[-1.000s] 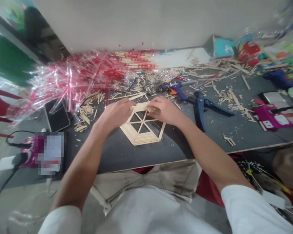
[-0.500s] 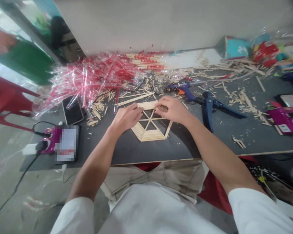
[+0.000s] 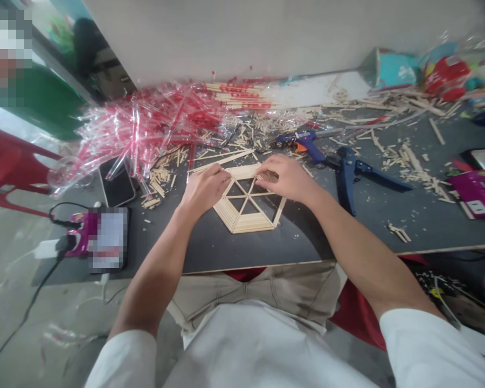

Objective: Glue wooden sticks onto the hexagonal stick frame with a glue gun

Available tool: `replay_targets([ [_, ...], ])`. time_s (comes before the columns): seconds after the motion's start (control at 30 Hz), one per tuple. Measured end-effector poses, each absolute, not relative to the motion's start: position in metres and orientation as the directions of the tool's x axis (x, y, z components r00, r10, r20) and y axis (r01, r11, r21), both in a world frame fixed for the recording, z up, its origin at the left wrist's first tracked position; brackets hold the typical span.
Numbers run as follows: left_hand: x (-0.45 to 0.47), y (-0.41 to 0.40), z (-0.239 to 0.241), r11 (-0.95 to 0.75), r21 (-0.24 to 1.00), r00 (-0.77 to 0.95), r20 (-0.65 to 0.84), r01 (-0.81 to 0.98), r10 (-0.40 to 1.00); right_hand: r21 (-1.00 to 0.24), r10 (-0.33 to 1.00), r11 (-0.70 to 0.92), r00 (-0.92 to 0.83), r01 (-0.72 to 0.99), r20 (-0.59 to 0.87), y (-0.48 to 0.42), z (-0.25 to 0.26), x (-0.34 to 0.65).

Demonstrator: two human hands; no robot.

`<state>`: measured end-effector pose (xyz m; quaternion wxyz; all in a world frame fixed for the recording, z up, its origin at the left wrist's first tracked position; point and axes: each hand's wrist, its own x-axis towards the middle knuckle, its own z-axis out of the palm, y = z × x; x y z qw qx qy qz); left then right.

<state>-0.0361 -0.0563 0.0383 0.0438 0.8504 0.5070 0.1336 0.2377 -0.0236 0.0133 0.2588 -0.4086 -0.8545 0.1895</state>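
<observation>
A hexagonal frame of thin wooden sticks (image 3: 253, 222) lies flat on the dark table, with spokes crossing at its middle. Several sticks are stacked side by side along its lower, lower left and upper sides. My left hand (image 3: 208, 186) is closed on the frame's upper left corner, fingertips pressed together at the edge. At the upper right corner my right hand (image 3: 282, 175) pinches the frame between thumb and fingers. Its fingers partly hide the sticks there. Just beyond the hands lie a few loose sticks (image 3: 236, 158).
Behind lie a heap of red and clear plastic wrappers (image 3: 161, 116) and wrapped sticks (image 3: 242, 97). A blue glue gun (image 3: 307, 144) and dark blue cutters (image 3: 350, 175) are to the right. Phones (image 3: 117, 183) and a purple power strip (image 3: 80, 237) stand left. Stick scraps (image 3: 412, 161) are scattered about.
My left hand has shifted slightly left along the frame, uncovering more of its upper left part. My right hand stays at the upper right corner. The view has moved a little.
</observation>
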Motion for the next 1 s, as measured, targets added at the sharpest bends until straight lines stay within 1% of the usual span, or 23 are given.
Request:
replay_targets([
  [0.23,-0.016,-0.050,0.042,-0.389,0.219,0.375,0.104,0.895,0.921,-0.535,0.785,0.610,-0.537,0.584,0.310,-0.021,0.011,0.237],
  [0.43,-0.013,-0.044,0.044,-0.395,0.290,0.378,0.115,0.872,0.918,-0.533,0.778,0.624,-0.515,0.571,0.360,-0.017,0.006,0.236],
  [0.67,-0.011,-0.044,0.039,-0.404,0.213,0.400,0.063,0.890,0.914,-0.544,0.780,0.619,-0.521,0.566,0.346,-0.017,0.005,0.235],
  [0.77,-0.011,-0.044,0.034,-0.425,0.175,0.420,0.069,0.888,0.905,-0.543,0.787,0.611,-0.519,0.577,0.334,-0.018,0.007,0.236],
  [0.83,-0.011,-0.043,0.033,-0.420,0.171,0.413,0.076,0.891,0.908,-0.540,0.786,0.612,-0.521,0.578,0.332,-0.019,0.008,0.236],
  [0.9,-0.012,-0.043,0.033,-0.389,0.200,0.377,0.096,0.899,0.921,-0.539,0.785,0.613,-0.523,0.578,0.331,-0.020,0.009,0.236],
  [1.0,-0.013,-0.044,0.034,-0.330,0.305,0.295,0.158,0.893,0.942,-0.541,0.788,0.609,-0.521,0.580,0.329,-0.020,0.010,0.236],
])
